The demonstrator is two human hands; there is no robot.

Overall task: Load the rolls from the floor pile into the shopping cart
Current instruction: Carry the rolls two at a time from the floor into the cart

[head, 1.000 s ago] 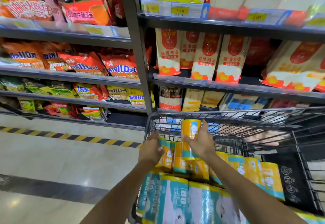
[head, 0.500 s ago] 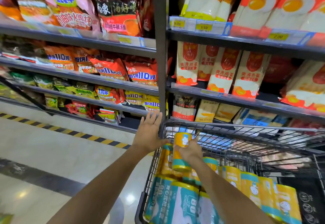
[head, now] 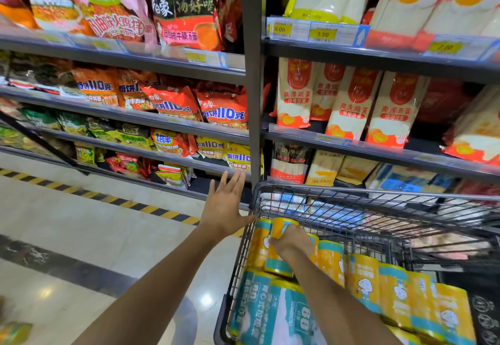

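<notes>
Head view, the only one. Right hand (head: 290, 239) curled round a yellow roll (head: 282, 229), holding it upright and low inside the shopping cart (head: 378, 190), at the far left corner, pressed in among the other yellow rolls (head: 362, 282). Left hand (head: 224, 206) outside the cart, fingers straight and fanned apart, gripping nothing; thumb right at the corner wire (touching or just short of it, hard to say).

Well along, by the look of it. Yellow rolls standing side by side in a row across the basket, teal packs (head: 270, 315) lying nearer the camera. Roll in hand not yet let go, so this placement not finished.

At the bottom left edge, on the floor (head: 81, 223), a scrap of yellow-and-green wrapping (head: 15, 332), probably one more roll of the pile. Rest of the pile out of frame, so remaining count unknown; at least that one likely left to fetch.

Behind the cart, shelves (head: 162, 64) of noodle packets (head: 173, 104), no part of the job.
</notes>
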